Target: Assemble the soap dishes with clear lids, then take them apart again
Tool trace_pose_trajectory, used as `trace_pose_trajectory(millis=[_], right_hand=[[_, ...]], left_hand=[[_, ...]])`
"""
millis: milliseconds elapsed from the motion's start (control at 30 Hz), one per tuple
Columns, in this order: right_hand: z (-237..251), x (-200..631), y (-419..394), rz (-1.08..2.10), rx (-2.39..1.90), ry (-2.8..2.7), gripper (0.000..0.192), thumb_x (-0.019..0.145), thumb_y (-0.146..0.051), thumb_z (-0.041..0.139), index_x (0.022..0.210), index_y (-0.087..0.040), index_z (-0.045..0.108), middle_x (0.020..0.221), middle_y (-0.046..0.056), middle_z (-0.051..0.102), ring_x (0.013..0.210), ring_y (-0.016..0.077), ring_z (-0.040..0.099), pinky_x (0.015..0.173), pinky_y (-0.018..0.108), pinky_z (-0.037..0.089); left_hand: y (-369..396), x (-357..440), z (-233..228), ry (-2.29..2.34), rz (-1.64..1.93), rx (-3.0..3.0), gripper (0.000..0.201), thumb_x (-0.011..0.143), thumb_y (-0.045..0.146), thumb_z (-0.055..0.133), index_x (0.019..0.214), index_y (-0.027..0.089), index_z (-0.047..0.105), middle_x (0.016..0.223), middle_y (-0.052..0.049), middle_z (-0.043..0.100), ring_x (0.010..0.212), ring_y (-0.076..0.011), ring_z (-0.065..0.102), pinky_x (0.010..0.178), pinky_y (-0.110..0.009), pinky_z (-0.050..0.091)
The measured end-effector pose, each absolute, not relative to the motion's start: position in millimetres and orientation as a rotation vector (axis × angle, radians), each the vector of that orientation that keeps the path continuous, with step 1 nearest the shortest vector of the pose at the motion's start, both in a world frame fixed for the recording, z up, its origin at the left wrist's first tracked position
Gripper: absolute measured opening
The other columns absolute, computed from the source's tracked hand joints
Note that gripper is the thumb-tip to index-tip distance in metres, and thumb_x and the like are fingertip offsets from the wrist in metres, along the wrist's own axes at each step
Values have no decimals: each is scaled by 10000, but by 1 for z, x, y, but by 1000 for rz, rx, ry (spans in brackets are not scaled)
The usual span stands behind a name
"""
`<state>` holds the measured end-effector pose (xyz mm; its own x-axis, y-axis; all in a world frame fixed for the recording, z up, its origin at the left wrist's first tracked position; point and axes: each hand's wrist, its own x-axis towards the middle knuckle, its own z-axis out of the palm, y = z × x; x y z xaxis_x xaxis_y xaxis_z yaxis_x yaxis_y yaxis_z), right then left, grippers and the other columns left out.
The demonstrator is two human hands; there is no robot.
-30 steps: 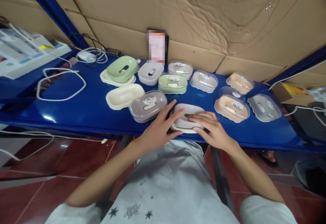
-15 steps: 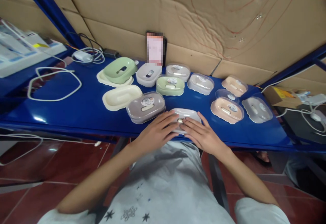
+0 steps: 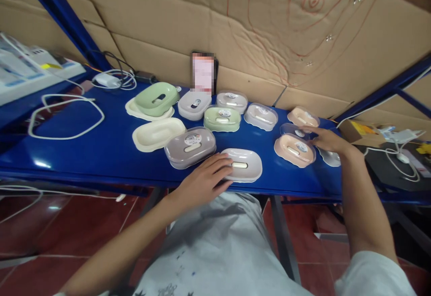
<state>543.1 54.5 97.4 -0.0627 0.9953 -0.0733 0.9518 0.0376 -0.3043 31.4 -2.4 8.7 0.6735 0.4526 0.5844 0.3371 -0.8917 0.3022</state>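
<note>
Left hand: the left hand lies palm down at the near edge of the worktop, fingers spread and flat, gripping nothing; the fingertips rest on the left end of the grey-white soap dish.
Grey-white soap dish: smooth moulded plastic, oval with rounded corners, a pale slot in the middle of its top; it sits at the near edge, near the middle of the worktop, with its right part clear of the hand.
Covered grey dish: the covered grey dish has a clear glossy lid with a round label; it stands just left of the left hand.
Right hand: the right hand reaches toward the right end of the worktop, fingers extended and loosely apart, holding nothing; the fingertips lie at the peach soap dish, and contact cannot be told.
Clear lid: the clear lid is translucent and mostly hidden under the right hand.
Cream tray: the cream tray is an open, matt oval, left of the covered grey dish.
Worktop: glossy blue sheet metal.
Far row: the green soap dish and further lidded dishes stand toward the far edge.
Backing: creased brown cardboard rises behind the far edge.
</note>
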Motion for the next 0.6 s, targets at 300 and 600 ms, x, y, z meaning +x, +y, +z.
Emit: trace_pose_trajectory(millis=[300,600], right_hand=[[72,523,92,429,-1873,-2125,706,776,-535,872,1389,-219,726,1511,139,675,1437,387,598,1264,589,417],[92,456,18,147,-1728,-1835,583,1085,-557,564,1516,-171,635,1496,214,669,1324,282,688,1115,417,535]], left_hand=[[-4,31,10,663,995,2701,219,1062,255,654,1270,183,646,1373,-129,704,1427,-294,619,1218,-553,550],[-7,26,9,822,964,2506,508,1041,313,708,1517,272,535,1700,-155,441,1565,-325,495,1276,-542,485]])
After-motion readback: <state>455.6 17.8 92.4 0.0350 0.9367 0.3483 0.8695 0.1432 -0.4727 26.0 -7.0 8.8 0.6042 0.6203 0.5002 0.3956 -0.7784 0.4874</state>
